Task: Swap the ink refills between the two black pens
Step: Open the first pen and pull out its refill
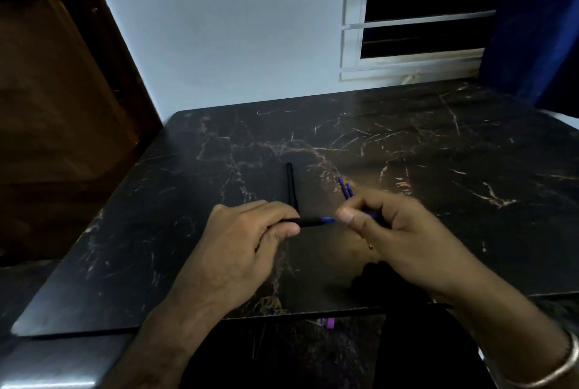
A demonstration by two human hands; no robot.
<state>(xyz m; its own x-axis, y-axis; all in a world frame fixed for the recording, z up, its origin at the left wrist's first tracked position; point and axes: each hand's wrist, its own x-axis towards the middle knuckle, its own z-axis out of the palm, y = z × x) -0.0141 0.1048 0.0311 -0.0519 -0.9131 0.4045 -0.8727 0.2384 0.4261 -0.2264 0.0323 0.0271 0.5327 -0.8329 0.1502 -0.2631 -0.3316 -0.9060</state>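
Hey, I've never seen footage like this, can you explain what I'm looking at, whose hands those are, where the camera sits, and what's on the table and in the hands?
There is no machine here. One wide-angle camera sits on a person's head and looks forward and down, so the two bare hands are the wearer's own. They work over a dark marble-patterned table by a pale wall and a window. The left hand holds a black pen pointing right, with a blue piece showing at its end. The right hand pinches at that end and also holds thin blue refills that stick up behind its fingers; two tips seem to show. A second black pen lies on the table beyond the left hand. A bangle circles the right wrist.
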